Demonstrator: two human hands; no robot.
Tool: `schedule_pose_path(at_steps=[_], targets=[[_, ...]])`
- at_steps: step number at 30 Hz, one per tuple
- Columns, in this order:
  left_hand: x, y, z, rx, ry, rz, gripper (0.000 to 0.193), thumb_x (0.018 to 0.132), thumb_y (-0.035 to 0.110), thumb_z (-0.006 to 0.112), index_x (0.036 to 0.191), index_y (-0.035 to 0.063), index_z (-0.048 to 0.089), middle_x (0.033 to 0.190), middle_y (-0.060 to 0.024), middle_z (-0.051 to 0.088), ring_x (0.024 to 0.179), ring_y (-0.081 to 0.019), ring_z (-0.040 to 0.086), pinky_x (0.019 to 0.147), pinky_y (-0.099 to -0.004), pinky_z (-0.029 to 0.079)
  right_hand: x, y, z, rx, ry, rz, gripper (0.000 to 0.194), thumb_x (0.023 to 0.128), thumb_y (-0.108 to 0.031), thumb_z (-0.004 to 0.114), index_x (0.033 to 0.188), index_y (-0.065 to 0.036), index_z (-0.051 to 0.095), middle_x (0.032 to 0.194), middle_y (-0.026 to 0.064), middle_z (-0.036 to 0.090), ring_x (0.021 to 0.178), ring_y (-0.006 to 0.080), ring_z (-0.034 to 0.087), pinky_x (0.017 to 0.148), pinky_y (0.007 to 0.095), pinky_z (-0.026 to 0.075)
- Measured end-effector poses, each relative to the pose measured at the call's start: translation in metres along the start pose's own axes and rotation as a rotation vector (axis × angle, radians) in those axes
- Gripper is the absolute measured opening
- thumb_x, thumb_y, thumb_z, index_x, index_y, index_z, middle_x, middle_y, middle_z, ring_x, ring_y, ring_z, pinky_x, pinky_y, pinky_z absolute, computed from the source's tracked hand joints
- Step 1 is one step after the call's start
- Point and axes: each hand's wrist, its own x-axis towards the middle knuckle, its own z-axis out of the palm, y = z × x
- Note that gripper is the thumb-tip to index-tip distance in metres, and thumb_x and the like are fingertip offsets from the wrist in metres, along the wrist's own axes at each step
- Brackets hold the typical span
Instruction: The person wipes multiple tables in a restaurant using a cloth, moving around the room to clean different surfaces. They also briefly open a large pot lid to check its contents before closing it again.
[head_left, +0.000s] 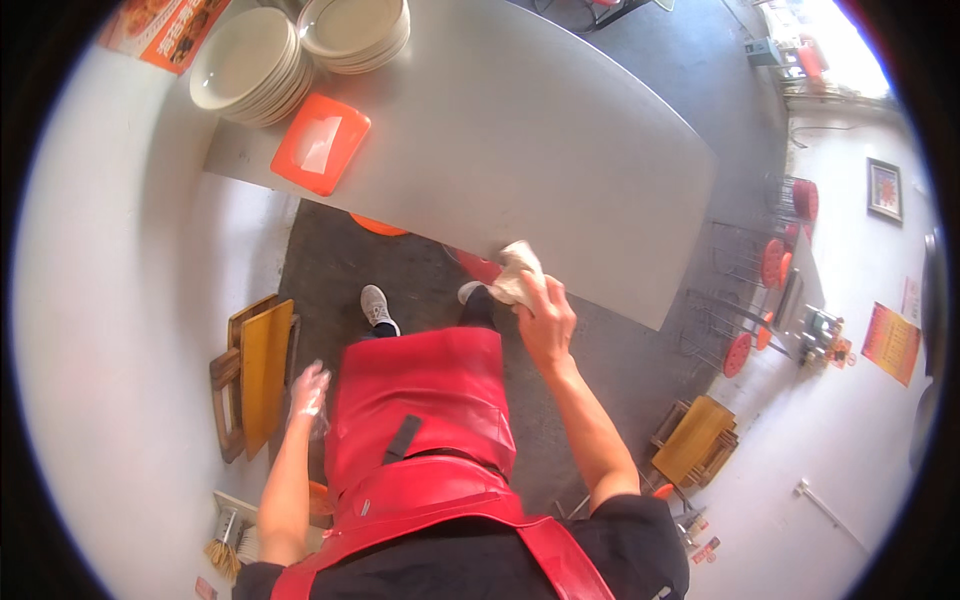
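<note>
My right hand (547, 319) grips a crumpled off-white cloth (519, 271) at the near edge of a grey metal-looking table (555, 150). My left hand (309, 390) hangs low beside my red apron (427, 405), in a thin clear plastic glove; its fingers look partly curled and nothing shows in them. An orange-red plastic tray or lid (345, 150) lies at the table's near left edge, with a white paper-like piece (319, 145) on it. Behind it stand two stacks of pale plates, one at the left (244, 64) and one farther right (354, 30).
Folded wooden furniture (266, 375) leans at the left wall. Another wooden piece (694, 441) stands at the lower right. Red-seated stools (737, 354) line the right side. An orange stool seat (379, 224) shows under the table edge. Straw brushes (225, 544) hang at the lower left.
</note>
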Motion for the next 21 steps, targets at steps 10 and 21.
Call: schedule_pose_path(at_steps=[10, 21], targets=[[-0.025, 0.197, 0.136, 0.434, 0.027, 0.54, 0.044, 0.096, 0.02, 0.067, 0.136, 0.0031, 0.058, 0.112, -0.0151, 0.071, 0.101, -0.0228, 0.069, 0.092, -0.0355, 0.053, 0.147, -0.029, 0.126, 0.121, 0.034, -0.415, 0.047, 0.077, -0.019, 0.071, 0.123, -0.016, 0.067, 0.149, 0.0108, 0.044, 0.145, 0.0338, 0.034, 0.116, 0.063, 0.029], [-0.011, 0.239, 0.187, -0.088, 0.145, 0.118, 0.056, 0.105, 0.031, 0.055, 0.153, 0.0102, 0.036, 0.133, -0.0174, 0.058, 0.101, -0.0279, 0.067, 0.078, -0.0374, 0.057, 0.273, 0.337, -0.019, -0.365, 0.589, 0.157, 0.036, 0.091, -0.026, 0.064, 0.123, -0.012, 0.068, 0.137, 0.0128, 0.06, 0.135, 0.0341, 0.048, 0.107, 0.0521, 0.037]])
